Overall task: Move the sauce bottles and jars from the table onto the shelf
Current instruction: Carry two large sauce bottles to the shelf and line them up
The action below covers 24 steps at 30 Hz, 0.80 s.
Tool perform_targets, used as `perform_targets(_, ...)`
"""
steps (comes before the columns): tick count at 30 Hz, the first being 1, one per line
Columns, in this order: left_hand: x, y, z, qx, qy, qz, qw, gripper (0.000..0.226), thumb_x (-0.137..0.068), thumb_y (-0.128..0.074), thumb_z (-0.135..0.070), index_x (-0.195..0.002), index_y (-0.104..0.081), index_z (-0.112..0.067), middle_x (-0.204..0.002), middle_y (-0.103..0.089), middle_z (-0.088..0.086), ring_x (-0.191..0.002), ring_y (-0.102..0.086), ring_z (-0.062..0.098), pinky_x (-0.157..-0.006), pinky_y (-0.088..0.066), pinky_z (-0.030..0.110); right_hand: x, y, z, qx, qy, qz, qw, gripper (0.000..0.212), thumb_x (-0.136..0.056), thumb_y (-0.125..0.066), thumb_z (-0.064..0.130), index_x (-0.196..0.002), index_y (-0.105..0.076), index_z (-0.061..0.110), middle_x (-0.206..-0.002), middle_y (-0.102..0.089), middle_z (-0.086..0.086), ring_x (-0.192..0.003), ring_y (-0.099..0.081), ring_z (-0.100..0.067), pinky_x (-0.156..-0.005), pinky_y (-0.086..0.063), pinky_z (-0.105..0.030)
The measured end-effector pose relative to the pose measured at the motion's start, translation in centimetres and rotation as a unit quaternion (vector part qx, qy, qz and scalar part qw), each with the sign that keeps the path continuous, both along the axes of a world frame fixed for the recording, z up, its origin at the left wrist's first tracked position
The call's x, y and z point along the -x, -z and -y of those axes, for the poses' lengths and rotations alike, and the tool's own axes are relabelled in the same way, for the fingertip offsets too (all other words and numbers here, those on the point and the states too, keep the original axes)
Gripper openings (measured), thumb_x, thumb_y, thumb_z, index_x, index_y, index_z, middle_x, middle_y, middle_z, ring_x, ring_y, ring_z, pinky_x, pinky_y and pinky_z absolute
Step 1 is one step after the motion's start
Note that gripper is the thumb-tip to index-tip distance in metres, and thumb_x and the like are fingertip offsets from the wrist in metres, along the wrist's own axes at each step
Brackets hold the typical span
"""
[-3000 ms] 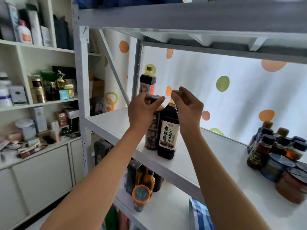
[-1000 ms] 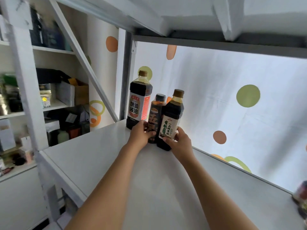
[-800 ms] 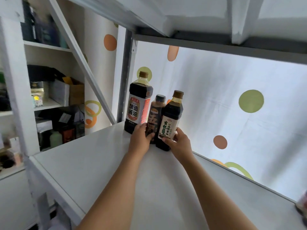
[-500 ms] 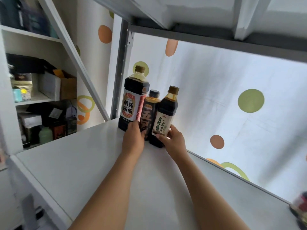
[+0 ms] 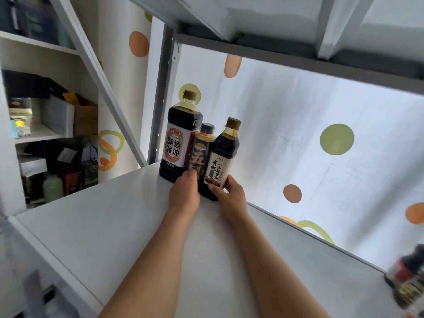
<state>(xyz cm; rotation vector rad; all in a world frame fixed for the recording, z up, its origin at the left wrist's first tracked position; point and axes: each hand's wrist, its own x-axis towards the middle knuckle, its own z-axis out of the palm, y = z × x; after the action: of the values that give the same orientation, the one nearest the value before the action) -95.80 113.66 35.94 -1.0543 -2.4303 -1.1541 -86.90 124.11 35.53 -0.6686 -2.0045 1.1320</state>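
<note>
Since three seconds ago, both hands have slid down from the bottle tops to the bottle bottoms, and the two bottles now stand far back on the shelf (image 5: 110, 226) instead of near its front edge. In the left of the frame there is a white cupboard (image 5: 41, 134) full of boxes. In the middle of the frame, at the back corner of the shelf, stands the big bottle (image 5: 182, 138) with a red and white label. Just beside it, touching, is the small dark bottle (image 5: 203, 150). The left hand (image 5: 184, 193) is against the foot of this bottle, and its fingers are hidden behind it, so I cannot tell if they hold it. Next comes the cream-label bottle (image 5: 223, 154), and the right hand (image 5: 229, 193) is wrapped around its lower part, thumb in front. All three bottles stand straight and close together. At the lower right edge of the frame some blurry bottles (image 5: 406, 278) stand on the same shelf. What could go wrong? The bottles are tall and thin, and packed tight. If a hand pulls away fast and bumps one, it could tip and knock the others over.
</note>
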Motion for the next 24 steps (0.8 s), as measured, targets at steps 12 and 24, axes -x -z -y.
perform_targets(12,-4.6,-1.3,-1.5,-0.032,0.154,-0.203,0.966,0.019,-0.075,-0.070,0.003,-0.090,-0.065,-0.009,-0.085,-0.066,0.006,-0.071,-0.067,0.027,-0.054,-0.051,0.035,-4.2,0.7,0.7,-0.020,0.145,0.090,0.985,0.038,-0.087,-0.066,0.013,-0.125,-0.061,0.009,-0.116,-0.069,-0.008,-0.108,-0.063,-0.019,-0.090,-0.047,-0.027)
perform_targets(24,-9.0,0.1,0.6,0.162,0.178,-0.201,0.949,0.019,-0.091,-0.044,-0.002,-0.097,-0.061,-0.009,-0.101,-0.062,0.009,-0.093,-0.062,0.030,-0.072,-0.047,0.035,-16.5,0.7,3.7,-0.201,0.090,0.353,0.910,0.031,-0.102,-0.035,0.022,-0.114,-0.061,0.010,-0.136,-0.057,-0.008,-0.127,-0.049,-0.026,-0.107,-0.036,-0.033)
